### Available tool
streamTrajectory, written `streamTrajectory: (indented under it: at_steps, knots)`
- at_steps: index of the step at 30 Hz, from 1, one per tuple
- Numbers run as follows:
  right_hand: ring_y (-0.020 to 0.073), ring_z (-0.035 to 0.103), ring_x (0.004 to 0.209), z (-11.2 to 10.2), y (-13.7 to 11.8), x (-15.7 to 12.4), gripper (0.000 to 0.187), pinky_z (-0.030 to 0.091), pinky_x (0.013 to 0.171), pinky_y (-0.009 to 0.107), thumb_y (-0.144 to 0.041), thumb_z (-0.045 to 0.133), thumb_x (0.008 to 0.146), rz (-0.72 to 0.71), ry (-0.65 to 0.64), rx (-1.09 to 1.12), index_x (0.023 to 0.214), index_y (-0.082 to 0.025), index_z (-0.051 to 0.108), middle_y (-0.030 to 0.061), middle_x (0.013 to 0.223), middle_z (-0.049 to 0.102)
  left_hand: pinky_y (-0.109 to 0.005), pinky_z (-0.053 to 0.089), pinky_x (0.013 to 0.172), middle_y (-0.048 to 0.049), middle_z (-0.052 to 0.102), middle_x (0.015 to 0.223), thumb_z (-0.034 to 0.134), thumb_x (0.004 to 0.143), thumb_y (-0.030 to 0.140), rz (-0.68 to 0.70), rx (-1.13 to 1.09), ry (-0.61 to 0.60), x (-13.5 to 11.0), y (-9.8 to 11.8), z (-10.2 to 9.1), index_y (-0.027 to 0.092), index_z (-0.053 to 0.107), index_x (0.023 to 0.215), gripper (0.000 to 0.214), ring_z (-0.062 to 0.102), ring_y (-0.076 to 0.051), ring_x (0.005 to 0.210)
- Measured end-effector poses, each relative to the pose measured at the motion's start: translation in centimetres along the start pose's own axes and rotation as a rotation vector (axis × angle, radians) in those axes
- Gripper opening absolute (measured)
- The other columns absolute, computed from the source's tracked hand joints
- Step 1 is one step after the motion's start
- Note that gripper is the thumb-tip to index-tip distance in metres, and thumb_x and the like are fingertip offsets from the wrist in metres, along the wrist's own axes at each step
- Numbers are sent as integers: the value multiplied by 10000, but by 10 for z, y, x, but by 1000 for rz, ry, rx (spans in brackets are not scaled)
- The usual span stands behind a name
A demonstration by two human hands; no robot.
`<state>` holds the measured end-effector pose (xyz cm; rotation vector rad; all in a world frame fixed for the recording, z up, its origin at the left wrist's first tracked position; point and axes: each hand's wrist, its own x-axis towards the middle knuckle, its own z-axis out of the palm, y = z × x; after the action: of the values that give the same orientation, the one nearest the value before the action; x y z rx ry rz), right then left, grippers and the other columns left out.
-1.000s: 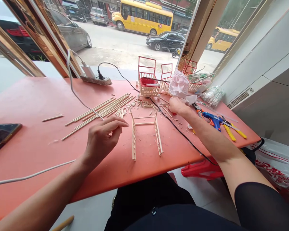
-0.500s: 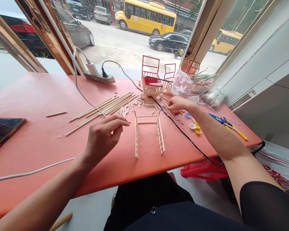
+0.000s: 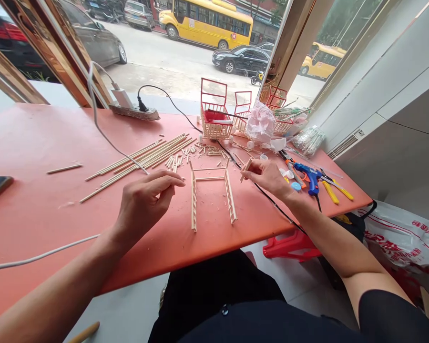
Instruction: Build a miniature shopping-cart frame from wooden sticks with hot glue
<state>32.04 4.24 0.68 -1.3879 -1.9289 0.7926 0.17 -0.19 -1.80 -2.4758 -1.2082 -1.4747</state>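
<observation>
Above the pink tabletop [image 3: 153, 252], my inward-angled right hand [image 3: 268, 177] pinches a short stick [image 3: 246, 170]; my left hand [image 3: 145, 196] arches, fingers curled, grip unclear.

Beyond the far edge of the coral-topped table [image 3: 39, 143], windows [image 3: 178, 66] in brassy frames [image 3: 293, 38] let in daylight and look onto a pale street [image 3: 146, 59] with a yellow bus [image 3: 209, 25] and several cars [image 3: 243, 59]. A light panelled wall [image 3: 372, 85] rises past the right edge. Below the near edge are pale floor [image 3: 128, 300] and a red plastic stool [image 3: 289, 245], partly hidden
</observation>
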Motion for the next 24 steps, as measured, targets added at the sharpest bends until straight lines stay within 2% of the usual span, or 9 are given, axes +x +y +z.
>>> streamTrajectory:
  at_steps: [4,7,14,20,24]
  knots:
    - [178,704,747,12,11,-9,149,551,709,283,-318,698,833,50,-13,19,812,-170,700,53,791,767,-213,536,676,12,790,893,527,878,-27,12,12,-7,0,0,0,200,730,831,308,726,-124,762]
    - [191,714,739,13,15,-8,174,567,686,286,-345,713,828,53,-25,38,810,-172,700,61,793,768,-197,528,673,5,790,866,534,891,2,8,31,31,-1,-1,1,190,733,805,287,722,-115,758]
    - [178,734,722,11,17,-2,138,590,695,276,-294,696,857,62,-50,22,810,-165,713,66,789,778,-191,517,671,-23,793,859,538,898,10,13,25,31,0,1,1,167,740,792,277,718,-114,744]
    - [159,723,707,9,12,-1,119,560,666,243,-245,665,871,72,-53,-37,810,-156,714,60,782,773,-194,519,678,-32,796,857,542,884,-1,10,23,35,1,1,1,158,748,790,276,730,-125,761]
    - [134,649,651,-2,5,-4,180,469,605,227,-284,665,867,65,-38,-117,755,-147,699,46,730,729,-191,505,674,-35,794,855,542,872,-23,22,27,32,0,1,0,145,751,792,280,723,-121,758]
